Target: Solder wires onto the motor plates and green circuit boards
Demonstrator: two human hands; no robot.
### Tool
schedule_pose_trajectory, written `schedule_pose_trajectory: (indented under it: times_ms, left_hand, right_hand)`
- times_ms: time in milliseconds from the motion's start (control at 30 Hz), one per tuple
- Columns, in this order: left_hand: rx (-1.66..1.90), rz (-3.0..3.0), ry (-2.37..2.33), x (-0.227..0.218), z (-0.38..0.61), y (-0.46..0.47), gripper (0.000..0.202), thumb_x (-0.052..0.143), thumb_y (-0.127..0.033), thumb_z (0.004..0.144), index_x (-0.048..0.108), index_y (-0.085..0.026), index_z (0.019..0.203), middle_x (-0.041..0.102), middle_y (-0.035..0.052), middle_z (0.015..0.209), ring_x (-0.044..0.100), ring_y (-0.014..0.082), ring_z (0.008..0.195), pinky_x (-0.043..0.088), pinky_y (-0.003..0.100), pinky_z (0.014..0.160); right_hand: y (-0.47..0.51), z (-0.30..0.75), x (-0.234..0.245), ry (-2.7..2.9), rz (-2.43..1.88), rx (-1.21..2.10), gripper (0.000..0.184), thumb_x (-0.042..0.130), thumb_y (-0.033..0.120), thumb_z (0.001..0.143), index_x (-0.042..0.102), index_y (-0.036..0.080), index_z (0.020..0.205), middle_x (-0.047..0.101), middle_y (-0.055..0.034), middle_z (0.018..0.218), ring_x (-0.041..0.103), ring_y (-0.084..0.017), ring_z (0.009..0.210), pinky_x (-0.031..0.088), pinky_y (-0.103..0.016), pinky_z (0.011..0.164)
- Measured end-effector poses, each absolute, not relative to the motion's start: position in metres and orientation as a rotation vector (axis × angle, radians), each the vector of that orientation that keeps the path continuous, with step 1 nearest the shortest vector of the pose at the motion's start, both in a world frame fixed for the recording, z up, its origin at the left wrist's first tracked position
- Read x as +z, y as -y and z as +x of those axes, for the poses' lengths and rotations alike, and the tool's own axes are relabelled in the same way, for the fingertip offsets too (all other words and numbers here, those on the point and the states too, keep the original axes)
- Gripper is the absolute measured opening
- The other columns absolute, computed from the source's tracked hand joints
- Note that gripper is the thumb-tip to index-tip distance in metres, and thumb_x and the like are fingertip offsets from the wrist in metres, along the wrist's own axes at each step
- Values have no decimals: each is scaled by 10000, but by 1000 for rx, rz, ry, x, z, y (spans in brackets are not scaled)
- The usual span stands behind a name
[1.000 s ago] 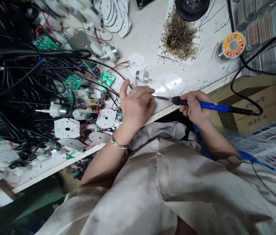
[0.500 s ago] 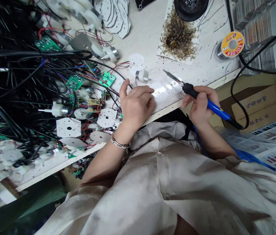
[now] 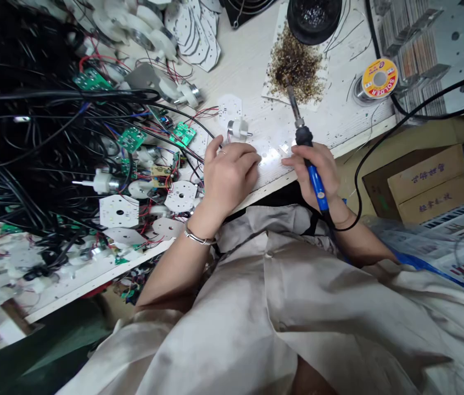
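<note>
My right hand is closed around a blue-handled soldering iron. The iron points away from me and its tip rests in a brown-stained cleaning pad. My left hand lies at the near edge of the white bench with the fingers curled and pinched over a small white round board; what they grip is hidden. A small white motor and another white round board lie just beyond the left hand.
A thick tangle of black cables with green circuit boards and white discs fills the left. A yellow solder spool and a black round holder stand at the back right. A cardboard box sits at the right, below the bench.
My right hand lifted the iron's tip off the board by the left hand and swung it up and away into the brown pad. The left hand stayed put.
</note>
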State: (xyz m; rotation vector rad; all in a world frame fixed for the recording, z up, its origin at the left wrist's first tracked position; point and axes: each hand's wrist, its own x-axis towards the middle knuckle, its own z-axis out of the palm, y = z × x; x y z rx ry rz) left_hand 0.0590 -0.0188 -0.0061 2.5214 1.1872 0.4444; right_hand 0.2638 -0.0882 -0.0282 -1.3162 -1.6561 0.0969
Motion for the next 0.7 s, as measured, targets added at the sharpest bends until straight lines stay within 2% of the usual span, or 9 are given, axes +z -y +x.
schedule_pose_trajectory:
  times_ms: [233,467,600,700]
  left_hand:
    - [253,2530,-1084,3,58,9,157,528,-261,948,683,-247,965,713,32,1123,647,212,1066,381,508,1181]
    - [236,2541,-1034,5,62,2,202,479,-228,935,678,-257,918,710,28,1031,666,215,1018,341,528,1211]
    - [331,2528,-1081,-1,61,4,104,525,-234,912,626,-243,890,716,16,999,687,209,986,348,543,1211]
    - [456,2458,-1135,6,50,4,74,575,-316,932,578,-247,906,718,7,1072,674,206,1067,381,524,1195]
  right_hand:
    - [85,245,-41,1774,-1455,166,245,453,331,1027,538,282,1252,660,-40,1054,678,-121,973,569,-210,792]
    - [85,245,-52,1810,-1560,139,259,442,365,1031,576,265,1229,672,-40,1055,676,-126,928,560,-214,737]
    - [84,246,-50,1746,-1465,176,257,453,364,1021,585,283,1225,673,-36,1044,682,-143,953,583,-244,770]
    - [84,259,-43,1719,-1390,161,254,455,334,1016,571,311,1241,684,-32,1045,681,-153,984,594,-289,861]
